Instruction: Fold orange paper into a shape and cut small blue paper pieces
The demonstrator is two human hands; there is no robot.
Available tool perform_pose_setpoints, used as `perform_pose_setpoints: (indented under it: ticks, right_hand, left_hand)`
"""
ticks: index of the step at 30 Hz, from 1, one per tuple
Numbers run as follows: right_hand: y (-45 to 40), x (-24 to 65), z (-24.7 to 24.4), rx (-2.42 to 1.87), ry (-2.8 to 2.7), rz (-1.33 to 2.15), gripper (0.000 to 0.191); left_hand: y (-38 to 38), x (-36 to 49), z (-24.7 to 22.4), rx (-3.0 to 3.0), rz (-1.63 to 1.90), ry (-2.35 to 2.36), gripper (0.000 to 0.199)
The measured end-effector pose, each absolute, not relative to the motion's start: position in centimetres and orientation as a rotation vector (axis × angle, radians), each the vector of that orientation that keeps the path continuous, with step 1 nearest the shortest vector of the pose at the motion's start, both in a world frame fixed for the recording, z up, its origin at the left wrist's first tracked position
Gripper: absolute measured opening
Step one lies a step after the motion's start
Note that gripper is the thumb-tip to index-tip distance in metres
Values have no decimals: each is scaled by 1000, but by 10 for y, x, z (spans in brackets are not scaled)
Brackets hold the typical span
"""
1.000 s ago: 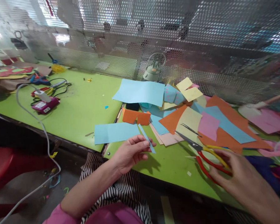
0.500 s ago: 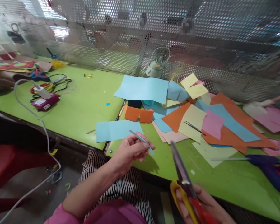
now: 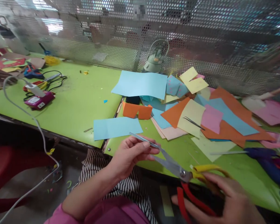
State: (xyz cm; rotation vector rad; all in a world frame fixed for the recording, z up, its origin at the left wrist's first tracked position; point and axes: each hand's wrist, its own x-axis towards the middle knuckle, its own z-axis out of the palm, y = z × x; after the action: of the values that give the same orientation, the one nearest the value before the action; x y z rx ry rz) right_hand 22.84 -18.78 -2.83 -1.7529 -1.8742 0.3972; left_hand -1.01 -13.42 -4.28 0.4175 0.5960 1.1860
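My left hand (image 3: 133, 154) pinches a narrow, light-blue paper strip (image 3: 138, 137) above the table's front edge. In my right hand (image 3: 233, 199) is a pair of scissors (image 3: 182, 174) with one yellow and one red handle. Their blades are spread apart and point left, the tips close to the fingers of my left hand and the strip's end. Whether a blade touches the strip I cannot tell. Behind my left hand lies a flat light-blue paper sheet (image 3: 116, 128), and a folded orange paper piece (image 3: 137, 111) stands just beyond it.
Coloured paper sheets (image 3: 191, 118) are piled at the right, with tweezers (image 3: 193, 123) on top. A blue glue gun (image 3: 263, 158) lies at the right edge. A pale green bottle (image 3: 153, 63) stands by the perforated metal screen (image 3: 84, 40). A purple power socket (image 3: 39, 100) with a white cable is at left.
The scissors have swung from pointing away, blades closed, to pointing left with blades spread, and have come up to my left hand. My left hand still holds the strip in nearly the same place.
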Motion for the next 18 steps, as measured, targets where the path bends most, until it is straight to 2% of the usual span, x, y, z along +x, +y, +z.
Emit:
perform_pose_setpoints:
  ticks: [3, 5, 11, 18]
  right_hand:
    - [-167, 235, -21, -1496, -2183, -159, 46]
    - [-159, 238, -15, -1456, -2296, -293, 41]
    - [-158, 240, -5, -1537, -2460, -220, 39]
    - [-155, 246, -6, -1555, -2485, -253, 48]
  left_hand:
    - [-139, -6, -43, 345, 1155, 566, 23]
    - [-142, -4, -43, 319, 1137, 537, 22]
    - [-142, -2, -45, 286, 1163, 543, 18]
    - [-139, -5, -45, 287, 1148, 586, 20]
